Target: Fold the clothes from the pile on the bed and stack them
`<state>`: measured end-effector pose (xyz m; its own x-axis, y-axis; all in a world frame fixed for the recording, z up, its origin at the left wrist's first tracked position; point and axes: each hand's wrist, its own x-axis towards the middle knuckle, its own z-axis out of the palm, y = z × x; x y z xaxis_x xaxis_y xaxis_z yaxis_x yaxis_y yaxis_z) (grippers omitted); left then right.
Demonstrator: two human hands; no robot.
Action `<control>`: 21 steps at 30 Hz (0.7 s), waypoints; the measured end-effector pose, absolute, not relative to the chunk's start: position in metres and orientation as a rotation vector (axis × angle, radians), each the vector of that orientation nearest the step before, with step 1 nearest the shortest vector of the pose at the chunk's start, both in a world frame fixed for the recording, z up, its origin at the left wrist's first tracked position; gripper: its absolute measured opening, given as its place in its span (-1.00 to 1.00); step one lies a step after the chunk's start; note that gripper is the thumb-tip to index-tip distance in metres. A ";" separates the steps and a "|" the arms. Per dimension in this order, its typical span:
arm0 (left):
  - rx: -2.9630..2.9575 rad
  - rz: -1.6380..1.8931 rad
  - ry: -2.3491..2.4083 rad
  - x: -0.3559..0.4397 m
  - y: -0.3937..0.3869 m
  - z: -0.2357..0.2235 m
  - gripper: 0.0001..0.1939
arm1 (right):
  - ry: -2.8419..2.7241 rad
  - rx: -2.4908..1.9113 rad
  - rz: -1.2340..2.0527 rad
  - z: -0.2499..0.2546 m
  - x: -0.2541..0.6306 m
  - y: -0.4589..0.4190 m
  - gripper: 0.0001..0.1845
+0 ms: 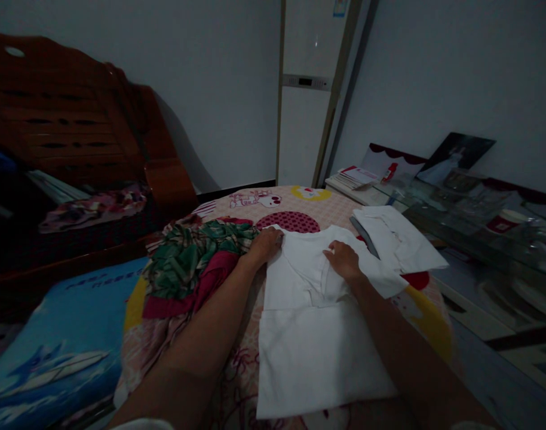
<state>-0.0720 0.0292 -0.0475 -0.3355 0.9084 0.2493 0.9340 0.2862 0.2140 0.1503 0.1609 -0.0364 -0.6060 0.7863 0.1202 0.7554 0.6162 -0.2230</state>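
A white T-shirt (318,352) lies spread on the round table, its neckline toward the far side and one side partly folded inward. My left hand (268,243) is closed on the shirt's left shoulder edge, with some fingertips hidden. At the right of the neckline, my right hand (343,259) pinches the white cloth between thumb and fingers. Just left of my left forearm sits a crumpled heap of clothes (187,263), green plaid and magenta. Beyond my right hand rests a folded white garment stack (396,239) with a grey layer beneath.
A patterned cloth covers the table (295,222). To the right is a glass-topped cabinet (461,221) bearing clear containers, a paper cup and a photo. A wooden bench (62,119) stands at the left, a blue printed mat (67,340) nearer. Behind stands a tall white air conditioner (302,128).
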 end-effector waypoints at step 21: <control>-2.388 -0.467 -2.042 -0.012 0.038 -0.066 -0.37 | -2.617 -1.326 -0.027 -0.040 0.149 0.159 -0.76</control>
